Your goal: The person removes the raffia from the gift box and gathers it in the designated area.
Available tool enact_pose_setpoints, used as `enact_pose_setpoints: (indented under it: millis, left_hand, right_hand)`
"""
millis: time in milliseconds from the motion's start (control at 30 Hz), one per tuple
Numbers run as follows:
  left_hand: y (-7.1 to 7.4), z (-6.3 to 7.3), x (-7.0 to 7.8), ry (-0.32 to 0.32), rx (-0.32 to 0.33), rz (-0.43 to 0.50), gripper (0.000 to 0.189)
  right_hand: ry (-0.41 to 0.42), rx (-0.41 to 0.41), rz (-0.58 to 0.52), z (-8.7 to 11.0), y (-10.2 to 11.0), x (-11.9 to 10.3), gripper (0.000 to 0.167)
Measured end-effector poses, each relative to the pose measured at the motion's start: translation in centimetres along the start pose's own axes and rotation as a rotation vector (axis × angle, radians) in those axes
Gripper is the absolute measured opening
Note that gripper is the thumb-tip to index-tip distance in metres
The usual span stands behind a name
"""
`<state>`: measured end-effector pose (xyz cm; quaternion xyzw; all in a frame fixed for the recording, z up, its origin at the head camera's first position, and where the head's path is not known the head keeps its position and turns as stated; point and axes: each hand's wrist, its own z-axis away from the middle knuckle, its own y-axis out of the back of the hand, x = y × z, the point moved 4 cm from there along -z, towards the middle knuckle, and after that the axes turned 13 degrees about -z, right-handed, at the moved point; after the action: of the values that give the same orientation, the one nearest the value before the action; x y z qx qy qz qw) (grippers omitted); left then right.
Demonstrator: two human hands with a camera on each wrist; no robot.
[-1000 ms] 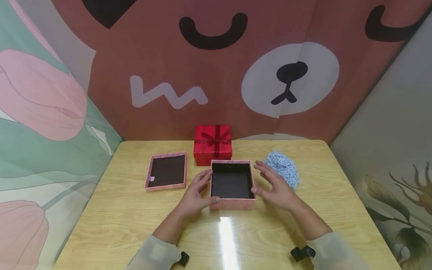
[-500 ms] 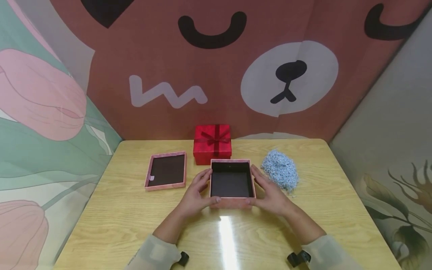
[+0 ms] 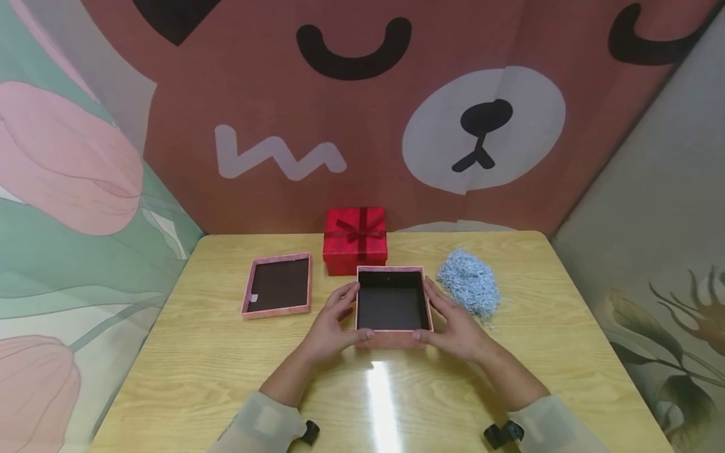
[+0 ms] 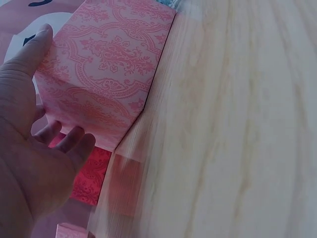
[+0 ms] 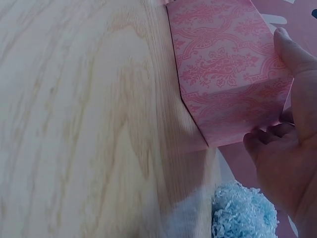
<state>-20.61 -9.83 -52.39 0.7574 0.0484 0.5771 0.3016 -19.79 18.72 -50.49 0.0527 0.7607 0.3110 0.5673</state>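
Note:
A square pink gift box (image 3: 391, 341) with a black inside stands lidless on the table in the head view, its open top up. My left hand (image 3: 330, 330) holds its left side, thumb at the front wall and fingers along the side. On the opposite side, my right hand (image 3: 461, 330) grips it the same way. Both wrist views show the damask-patterned pink walls, with the left thumb (image 4: 37, 47) and right thumb (image 5: 292, 52) at the front and the other fingers against the sides. Inside, the box holds nothing.
The pink lid (image 3: 280, 286) lies upturned at the left, black inside showing. Behind the box stands a red gift box (image 3: 354, 255) with a dark ribbon bow. A heap of light blue shredded paper (image 3: 469, 283) lies right beside my right hand. A bear-patterned wall covering (image 3: 255, 207) borders the table's back.
My right hand has moved left from beside the box onto its right side. Since half a second ago the box has shifted slightly right, both hands with it.

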Motion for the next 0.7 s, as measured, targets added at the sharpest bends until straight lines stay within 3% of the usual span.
enact_pose_setpoints:
  millis: [533,700]
  left_hand:
    - [-1.6,-1.4,0.6,0.021,-0.065,-0.054,0.105]
    - [-2.1,-2.2,1.0,-0.003,-0.061,-0.043,0.104]
  right_hand:
    - [-0.015,0.009,-0.056,0.6,2.0,1.3,0.107]
    - [-0.017,0.019,-0.051,0.6,2.7,1.4,0.108]
